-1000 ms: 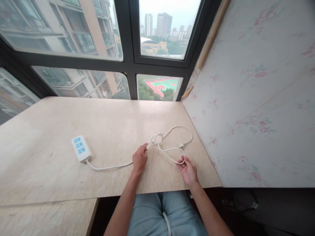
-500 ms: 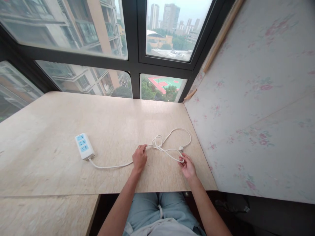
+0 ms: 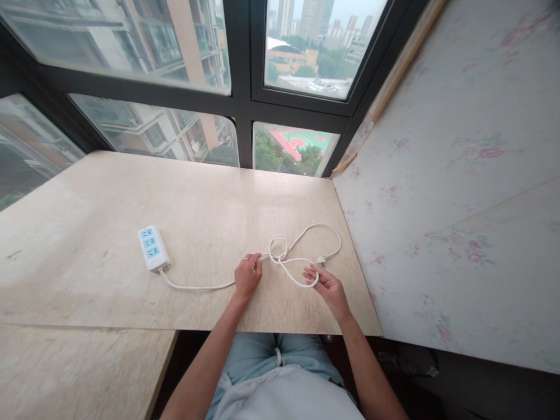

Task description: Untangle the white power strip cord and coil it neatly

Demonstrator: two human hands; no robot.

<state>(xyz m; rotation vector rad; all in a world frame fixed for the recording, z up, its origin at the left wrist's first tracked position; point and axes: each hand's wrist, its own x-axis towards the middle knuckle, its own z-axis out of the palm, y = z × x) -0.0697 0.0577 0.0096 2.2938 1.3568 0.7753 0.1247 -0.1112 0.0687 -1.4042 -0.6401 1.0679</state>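
A white power strip (image 3: 154, 249) with blue socket faces lies at the left of the stone-patterned counter. Its white cord (image 3: 199, 287) runs right to my left hand (image 3: 248, 274), whose fingers are closed on it. Beyond that hand the cord forms a small loop and crosses itself, with a wider arc further back. My right hand (image 3: 326, 286) has its fingers around the bend of a near loop. Just behind those fingertips rests the plug (image 3: 322, 261) at the cord's end.
The counter (image 3: 184, 198) meets dark-framed windows (image 3: 245, 105) at the back. A flower-papered wall (image 3: 437, 233) closes the right side. At lower left a second counter section (image 3: 79, 373) juts toward me, beside my legs.
My right hand has shifted slightly left with the cord bend, and the near loop has become rounder. My left hand keeps its hold. The view has tilted a little.
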